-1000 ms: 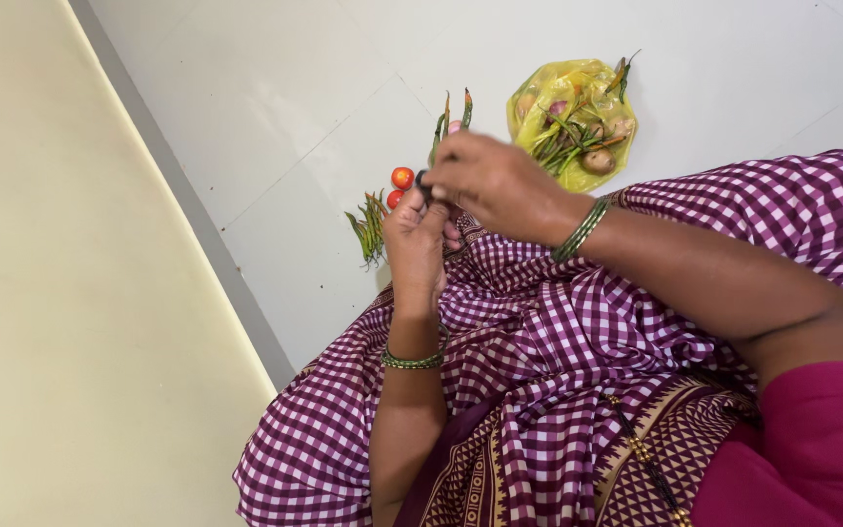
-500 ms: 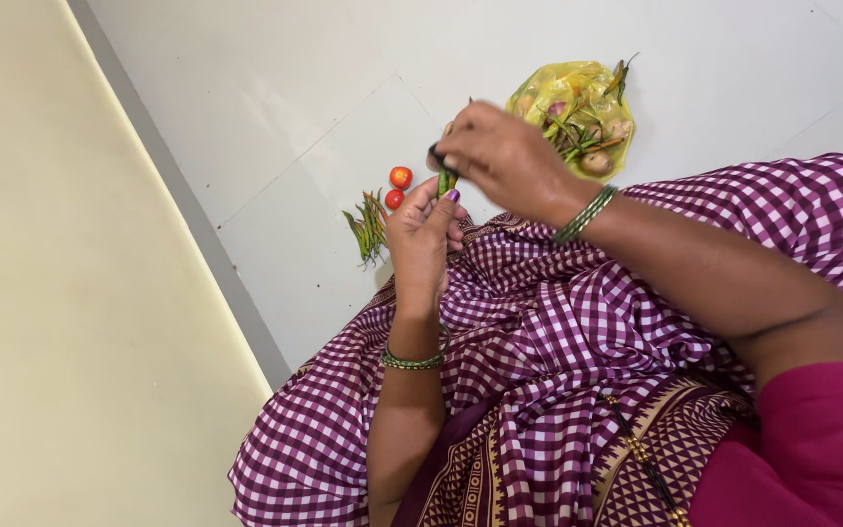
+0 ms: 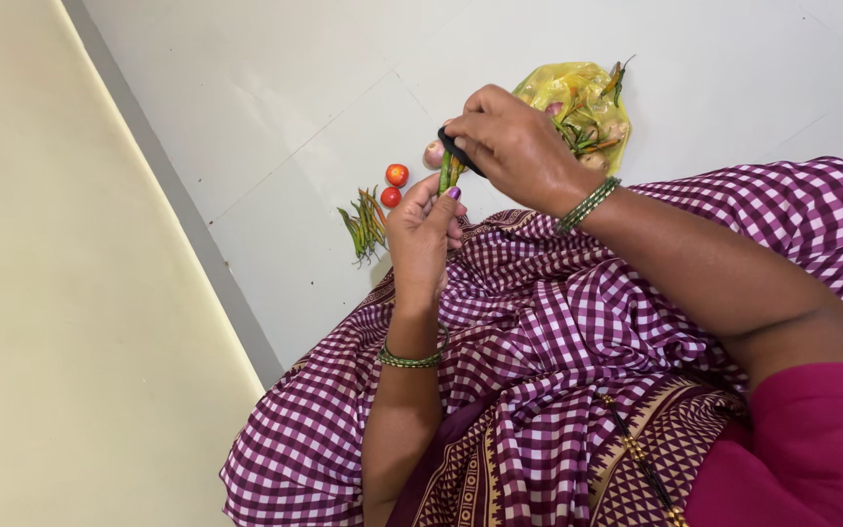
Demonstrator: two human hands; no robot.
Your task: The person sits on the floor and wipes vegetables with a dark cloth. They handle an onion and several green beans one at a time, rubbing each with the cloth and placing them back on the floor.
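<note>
My left hand [image 3: 420, 237] grips a small bunch of green chillies [image 3: 447, 175] upright over my lap. My right hand [image 3: 514, 146] is closed just above them on a small black object [image 3: 457, 152] that touches the chillies' upper part; what that object is I cannot tell. Both wrists wear green bangles. A purple and white checked cloth [image 3: 558, 332] covers my lap beneath both hands.
On the white tiled floor lie a pile of green chillies [image 3: 366, 222], two small red tomatoes [image 3: 394, 184] and an onion [image 3: 433, 153]. A yellow plastic bag [image 3: 582, 102] holds more chillies and onions. A cream wall [image 3: 60, 322] runs along the left.
My right hand has lifted away from my left hand, up and to the right. The chillies now show between the two hands, and the black object is more visible.
</note>
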